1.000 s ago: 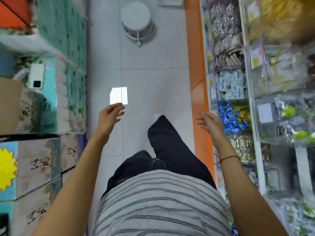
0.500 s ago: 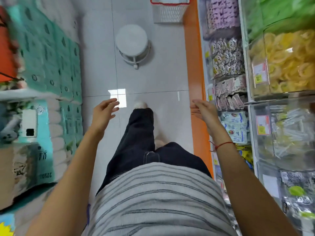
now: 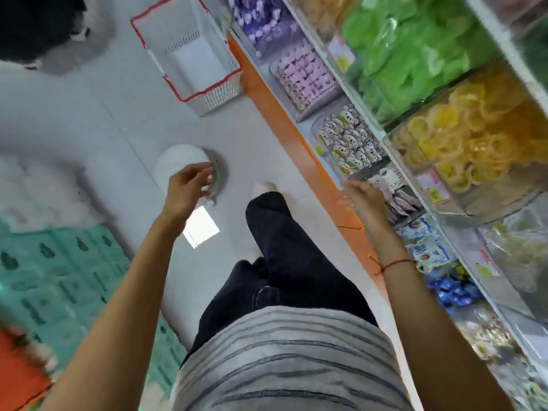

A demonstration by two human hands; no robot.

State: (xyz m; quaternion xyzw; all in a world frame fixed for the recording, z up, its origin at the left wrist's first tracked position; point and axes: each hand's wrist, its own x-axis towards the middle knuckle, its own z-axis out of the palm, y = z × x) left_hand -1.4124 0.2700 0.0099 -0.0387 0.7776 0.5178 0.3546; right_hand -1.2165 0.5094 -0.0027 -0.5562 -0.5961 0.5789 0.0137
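I stand in a narrow shop aisle and look down at my own body. My left hand (image 3: 189,185) is held out in front of me with loosely curled fingers and holds nothing. It hangs in the air above a round white stool (image 3: 178,164) on the floor. My right hand (image 3: 360,200) reaches forward beside the orange base of the shelving (image 3: 284,126), fingers relaxed and empty. A red string circles that wrist. A white basket with a red rim (image 3: 189,54) stands on the floor farther ahead.
Shelves on the right hold clear bins of wrapped sweets (image 3: 347,140) and yellow and green snacks (image 3: 462,134). Teal packs of tissue (image 3: 59,277) are stacked along the left. Another person's dark head (image 3: 38,22) shows at the top left. Grey tiled floor (image 3: 261,149) runs between.
The view has tilted and moved forward along the aisle; the stool and the basket are nearer. Both hands stay raised and empty, the left now over the stool.
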